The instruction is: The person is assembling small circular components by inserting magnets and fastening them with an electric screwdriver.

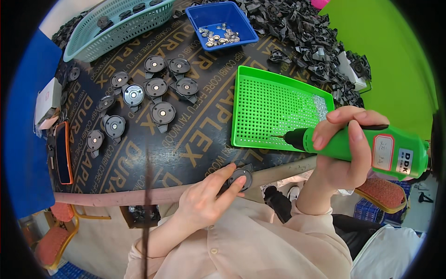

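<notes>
At the table's near edge my left hand (pixel 204 202) grips a round black plastic part (pixel 243 176) with its fingertips. My right hand (pixel 344 158) is wrapped round a green electric screwdriver (pixel 395 149), whose bit points left. The bit's tip lies over the near side of a bright green perforated tray (pixel 236 107), apart from the black part. Small silvery screws (pixel 320 108) are heaped at the tray's right end. Left of the tray, several similar round black parts with metal centres, such as this one (pixel 163 113), lie spread on the table.
A blue bin (pixel 197 21) with small round metal pieces stands at the back, beside a pale teal basket (pixel 83 49) of black parts. Black plastic pieces (pixel 297 28) pile up at the back right. An orange-edged phone (pixel 64 152) and a white box (pixel 47 100) lie left.
</notes>
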Demonstrator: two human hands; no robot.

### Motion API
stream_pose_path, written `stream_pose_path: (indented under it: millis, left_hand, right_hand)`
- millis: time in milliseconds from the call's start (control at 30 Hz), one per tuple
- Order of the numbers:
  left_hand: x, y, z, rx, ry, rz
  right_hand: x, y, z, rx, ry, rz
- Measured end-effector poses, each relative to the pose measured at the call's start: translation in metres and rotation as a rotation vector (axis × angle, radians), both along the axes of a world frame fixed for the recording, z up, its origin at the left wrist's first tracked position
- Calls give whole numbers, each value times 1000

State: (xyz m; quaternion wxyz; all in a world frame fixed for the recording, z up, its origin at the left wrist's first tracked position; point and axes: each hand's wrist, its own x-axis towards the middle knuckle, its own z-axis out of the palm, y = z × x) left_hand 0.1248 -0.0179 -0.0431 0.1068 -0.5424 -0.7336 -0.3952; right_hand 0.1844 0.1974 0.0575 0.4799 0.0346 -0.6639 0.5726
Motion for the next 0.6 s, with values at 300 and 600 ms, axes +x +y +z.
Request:
stream_pose_path:
  millis: [300,600]
  left_hand:
    - [-1,0,-1,4,12,-6]
    - [-4,-2,-1,-23,85,-36]
  right_hand:
    - [-4,-6,0,-53,-30,45]
    - [23,-23,25,92,105,240]
